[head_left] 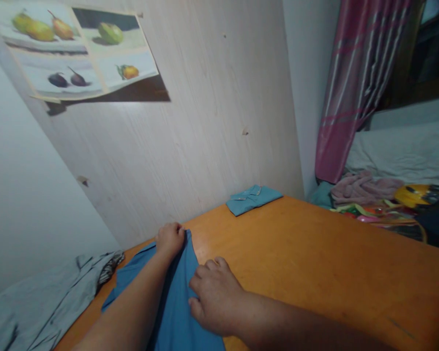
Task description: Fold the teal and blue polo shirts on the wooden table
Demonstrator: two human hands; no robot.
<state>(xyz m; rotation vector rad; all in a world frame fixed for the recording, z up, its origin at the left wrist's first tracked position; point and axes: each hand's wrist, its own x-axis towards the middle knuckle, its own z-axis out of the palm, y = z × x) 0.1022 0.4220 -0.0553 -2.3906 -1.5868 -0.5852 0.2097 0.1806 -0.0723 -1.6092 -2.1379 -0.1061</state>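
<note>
While a teal garment (254, 199) lay folded at the far edge of the counter (314, 263), the blue garment (181, 307) lay unfolded leftward, left hand (170, 239) fingers closed on its far end, right hand (217, 295) half-curled, hold unclear.

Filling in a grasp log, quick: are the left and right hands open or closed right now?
Left hand: closed, holding the far end of the blue garment.
Right hand: half-curled at its right edge; grip cannot be told.

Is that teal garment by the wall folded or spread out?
Folded: the teal garment lies in a flat, straight-edged packet on the orange table, with what looks like its collar on top.
</note>
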